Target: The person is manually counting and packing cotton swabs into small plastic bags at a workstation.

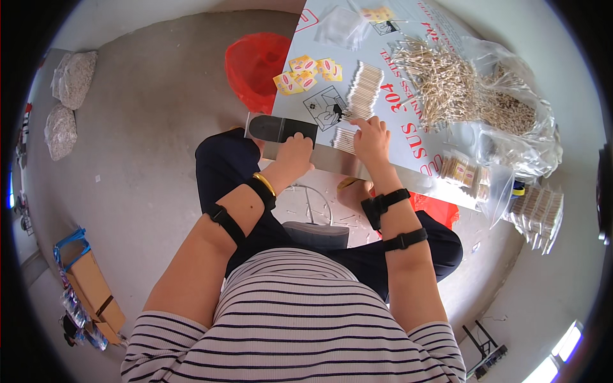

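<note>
My left hand (295, 156) is closed, its curled fingers at the right end of a flat black pad (268, 127) with a rounded left end, lying on the table's near left corner. Whether anything is inside those fingers is hidden. My right hand (373, 143) has its fingers apart and touches a neat row of cotton swabs (365, 88), laid side by side. A shorter stretch of swabs (344, 139) shows between my hands. Left of the row lie several yellow-and-white printed cards (305, 71).
A loose heap of cotton swabs (440, 83) spreads beside a clear plastic bag (511, 108) on the grey printed tabletop (396, 137). Bagged swab packs (536, 207) sit at the right edge. Clear sleeves (341, 27) lie far back. A red bag (252, 67) hangs left.
</note>
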The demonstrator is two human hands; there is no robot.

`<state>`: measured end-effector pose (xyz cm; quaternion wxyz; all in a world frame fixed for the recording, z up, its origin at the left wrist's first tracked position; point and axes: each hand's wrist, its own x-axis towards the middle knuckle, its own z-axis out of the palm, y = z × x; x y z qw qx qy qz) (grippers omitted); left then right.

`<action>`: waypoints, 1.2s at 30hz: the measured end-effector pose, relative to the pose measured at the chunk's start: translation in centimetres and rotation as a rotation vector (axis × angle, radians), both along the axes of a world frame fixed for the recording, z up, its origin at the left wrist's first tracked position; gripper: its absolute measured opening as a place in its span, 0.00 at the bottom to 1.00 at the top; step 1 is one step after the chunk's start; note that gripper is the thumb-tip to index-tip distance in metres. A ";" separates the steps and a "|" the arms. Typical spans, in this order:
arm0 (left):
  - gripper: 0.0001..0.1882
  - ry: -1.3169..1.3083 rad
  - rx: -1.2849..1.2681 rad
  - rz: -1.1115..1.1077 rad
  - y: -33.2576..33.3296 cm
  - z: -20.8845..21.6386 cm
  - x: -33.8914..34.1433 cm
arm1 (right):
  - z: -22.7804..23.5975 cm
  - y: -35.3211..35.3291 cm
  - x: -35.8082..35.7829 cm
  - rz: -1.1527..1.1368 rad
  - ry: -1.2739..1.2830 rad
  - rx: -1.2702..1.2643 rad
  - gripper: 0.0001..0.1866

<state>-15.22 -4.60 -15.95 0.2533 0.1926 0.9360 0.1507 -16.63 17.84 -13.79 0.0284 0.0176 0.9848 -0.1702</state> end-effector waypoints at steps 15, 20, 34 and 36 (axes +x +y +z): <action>0.27 0.033 0.059 0.033 0.0 -0.2 0.2 | 0.2 -0.2 0.8 0.019 -0.022 -0.020 0.13; 0.27 0.021 0.045 0.027 0.0 -0.3 0.2 | 0.0 -0.1 1.4 0.023 -0.021 -0.042 0.12; 0.30 0.009 -0.004 -0.020 0.0 0.1 -0.1 | -0.3 0.2 -0.6 -0.014 0.067 -0.001 0.14; 0.30 0.001 -0.018 -0.019 0.1 0.1 -0.1 | -0.3 0.2 -0.6 -0.012 0.032 -0.004 0.14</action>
